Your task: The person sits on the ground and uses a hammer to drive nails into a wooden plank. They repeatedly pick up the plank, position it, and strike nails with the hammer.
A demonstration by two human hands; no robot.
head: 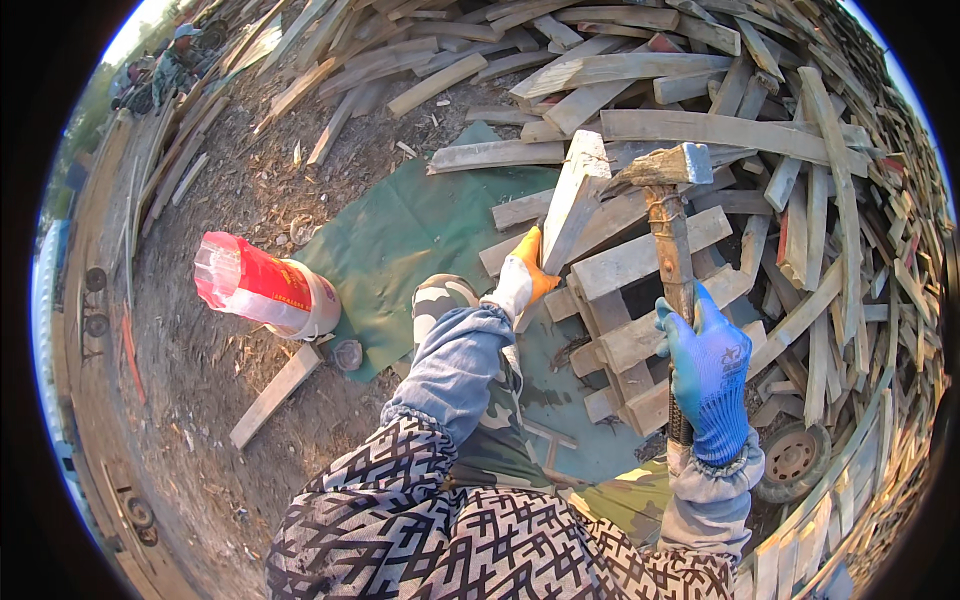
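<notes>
My left hand (pixel 525 276), in a white and orange glove, grips a short wooden batten (pixel 570 202) that points up and away from me. A claw hammer (pixel 670 225) is in my right hand (pixel 709 367), which wears a blue knitted glove. The hammer stands upright with its head at the top, and its claw tip appears close to the batten's upper end; whether they touch I cannot tell. Just beyond and between my hands sits a crisscross stack of short boards (pixel 630 300). A green tarp (pixel 420 217) lies under and beside my knees.
A red bag stands in a white bucket (pixel 315 300) to the left, near a loose board (pixel 276 394). Large heaps of old lumber (pixel 660 71) fill the far and right sides. A wheel (pixel 791 461) is at lower right. Another person (pixel 180 64) is far off at upper left.
</notes>
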